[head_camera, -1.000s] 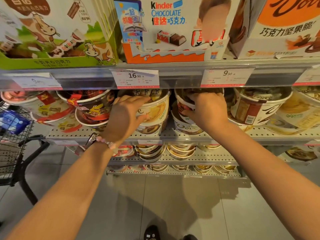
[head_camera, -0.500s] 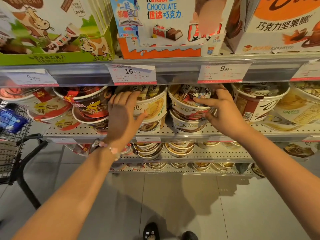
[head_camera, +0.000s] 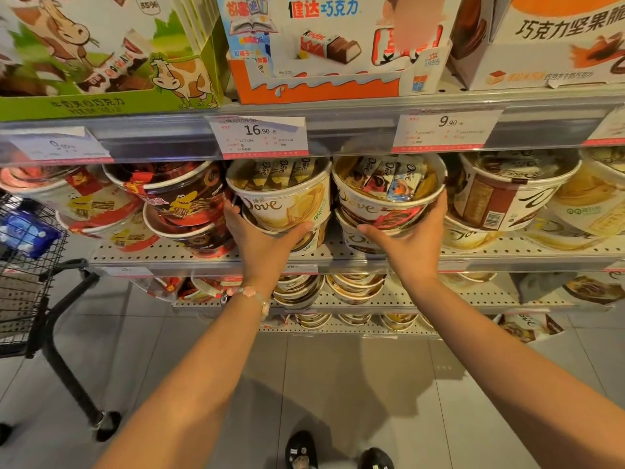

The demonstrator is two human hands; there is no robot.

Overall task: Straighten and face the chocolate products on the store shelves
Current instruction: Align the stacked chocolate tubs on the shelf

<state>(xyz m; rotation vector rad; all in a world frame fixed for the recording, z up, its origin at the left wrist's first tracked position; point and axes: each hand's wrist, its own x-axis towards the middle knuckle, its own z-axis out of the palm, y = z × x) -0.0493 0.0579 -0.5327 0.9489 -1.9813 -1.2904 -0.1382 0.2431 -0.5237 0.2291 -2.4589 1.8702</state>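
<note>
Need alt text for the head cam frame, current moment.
A person's left hand grips a cream Dove chocolate tub and the right hand a red-banded Dove tub, side by side on a perforated shelf, each stacked on another tub. Above, price tags read 16.90 and 9.90.

A shop aisle: tiered perforated metal shelves (head_camera: 338, 255) stocked with chocolate tubs (head_camera: 287, 201) and display boxes (head_camera: 324, 52), printed price tags (head_camera: 260, 137) clipped along the shelf edge, a wire shopping trolley (head_camera: 27, 265) at the left, tiled floor (head_camera: 321, 384) below
</note>
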